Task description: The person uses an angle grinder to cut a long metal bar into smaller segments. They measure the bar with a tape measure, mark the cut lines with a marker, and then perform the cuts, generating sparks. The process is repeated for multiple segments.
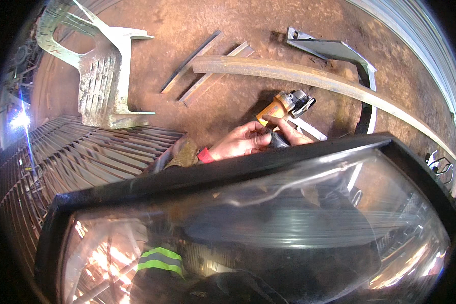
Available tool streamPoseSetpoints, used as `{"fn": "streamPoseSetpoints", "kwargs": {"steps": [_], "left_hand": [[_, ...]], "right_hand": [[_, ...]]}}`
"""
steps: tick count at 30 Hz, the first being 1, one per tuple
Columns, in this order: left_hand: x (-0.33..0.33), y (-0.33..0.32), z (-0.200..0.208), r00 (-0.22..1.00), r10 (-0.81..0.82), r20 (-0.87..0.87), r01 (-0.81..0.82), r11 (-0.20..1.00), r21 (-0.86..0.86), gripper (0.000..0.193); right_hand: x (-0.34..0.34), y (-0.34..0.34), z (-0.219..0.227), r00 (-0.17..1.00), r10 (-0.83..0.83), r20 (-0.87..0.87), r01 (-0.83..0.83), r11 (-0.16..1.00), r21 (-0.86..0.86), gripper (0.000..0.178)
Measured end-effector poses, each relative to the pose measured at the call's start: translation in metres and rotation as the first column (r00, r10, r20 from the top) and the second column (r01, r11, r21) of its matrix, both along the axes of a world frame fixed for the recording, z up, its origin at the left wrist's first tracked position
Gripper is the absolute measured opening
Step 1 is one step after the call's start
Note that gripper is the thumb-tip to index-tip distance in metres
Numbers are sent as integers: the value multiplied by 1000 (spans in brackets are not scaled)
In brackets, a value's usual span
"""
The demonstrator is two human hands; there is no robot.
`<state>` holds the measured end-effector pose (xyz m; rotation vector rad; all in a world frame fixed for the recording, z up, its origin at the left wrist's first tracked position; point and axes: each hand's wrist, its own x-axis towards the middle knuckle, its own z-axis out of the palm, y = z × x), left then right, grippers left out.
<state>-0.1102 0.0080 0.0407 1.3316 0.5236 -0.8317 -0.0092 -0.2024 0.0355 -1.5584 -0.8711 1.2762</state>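
left hand (240, 142) grips angle grinder (283, 107) body | right hand (291, 133) clasps it too (steadying) | floor (238, 30), long steel bar (309, 76) alongside

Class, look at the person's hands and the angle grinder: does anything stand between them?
Nothing visible does. The left hand and the right hand already grip the orange angle grinder directly. Only the dark rim of the face shield crosses the camera's view below the hands, hiding the wrists.
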Motion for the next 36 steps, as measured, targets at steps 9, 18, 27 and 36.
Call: {"fn": "streamPoseSetpoints", "kwargs": {"steps": [9,18,27,36], "left_hand": [[-6,95,15,738,535,411,-580,815,-20,19],[37,176,-29,461,643,611,-873,454,180,27],[61,168,-51,591,525,612,-805,432,407,31],[43,185,-56,657,382,650,-750,413,517,28]], "right_hand": [[53,-41,25,958,-37,284,99,973,-207,46],[106,-45,44,664,-115,739,386,899,-207,27],[148,-67,32,531,-85,843,427,886,-180,33],[144,-61,32,511,-86,855,406,901,-153,34]]}}
